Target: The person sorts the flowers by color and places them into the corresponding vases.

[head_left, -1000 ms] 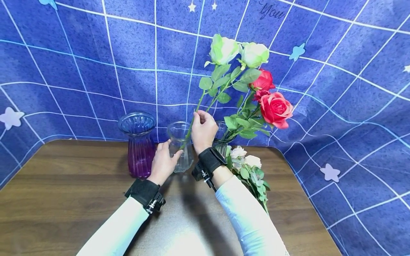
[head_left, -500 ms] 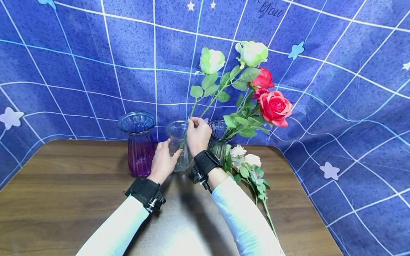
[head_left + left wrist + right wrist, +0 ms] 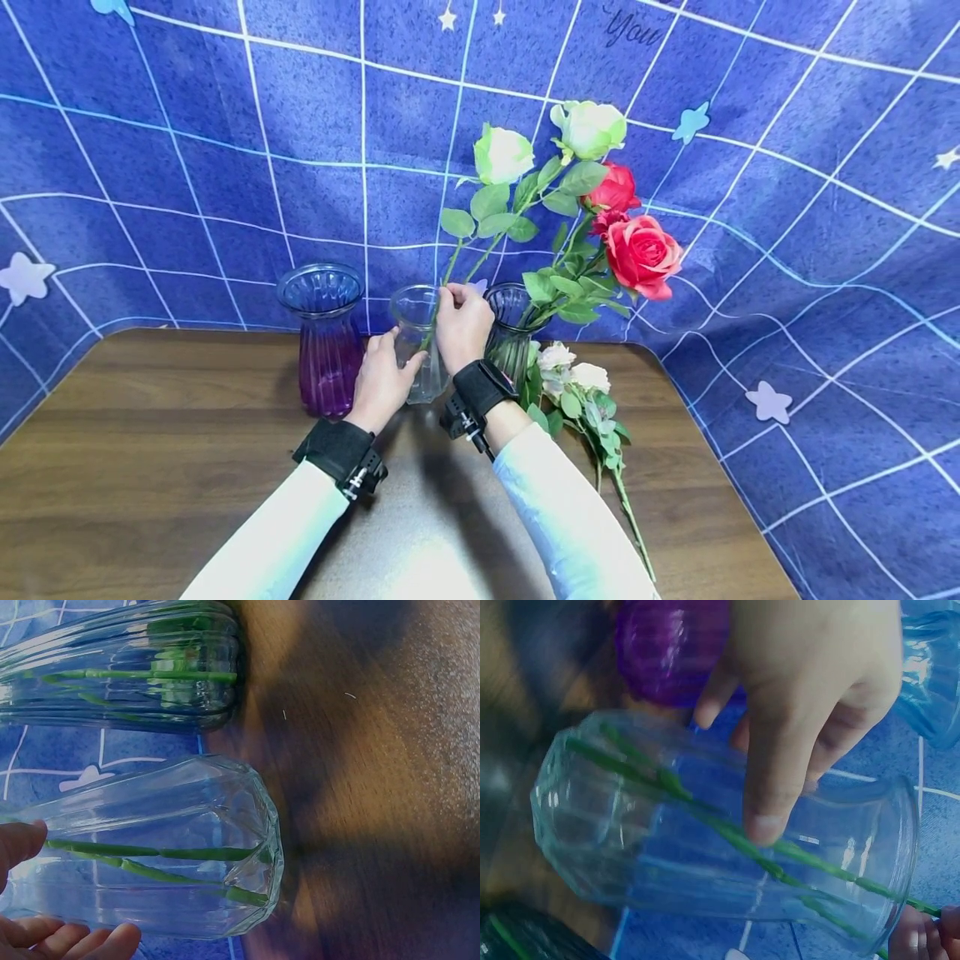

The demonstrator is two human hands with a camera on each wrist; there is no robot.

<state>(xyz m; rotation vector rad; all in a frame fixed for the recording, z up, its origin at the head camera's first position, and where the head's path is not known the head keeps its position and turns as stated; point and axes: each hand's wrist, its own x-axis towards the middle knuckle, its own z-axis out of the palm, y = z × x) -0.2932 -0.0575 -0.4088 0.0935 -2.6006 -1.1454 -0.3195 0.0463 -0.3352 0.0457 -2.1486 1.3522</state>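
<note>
My left hand (image 3: 384, 375) holds the clear glass vase (image 3: 429, 383) round its middle, thumb on one side and fingers on the other. At the rim, my right hand (image 3: 463, 327) pinches the stem of a white-green artificial rose (image 3: 504, 156). A second white-green rose (image 3: 590, 131) leans to the right behind it. Inside the clear vase, two green stems (image 3: 195, 853) reach down to the bottom in the left wrist view. In the right wrist view, the fingertips of my right hand (image 3: 930, 934) are just outside the rim, partly cut off.
A blue-purple vase (image 3: 330, 358) stands to the left on the wooden table (image 3: 187, 433). Right of the clear vase, a dark glass vase (image 3: 510, 346) holds red roses (image 3: 643, 254). Pale roses (image 3: 591, 377) with long stems lie farther right. A blue patterned cloth (image 3: 202, 183) hangs behind.
The right hand has moved down and slightly left, lowering the nearer white-green rose into the clear vase. Its bloom has dropped away from the other white-green one. The left hand stays put.
</note>
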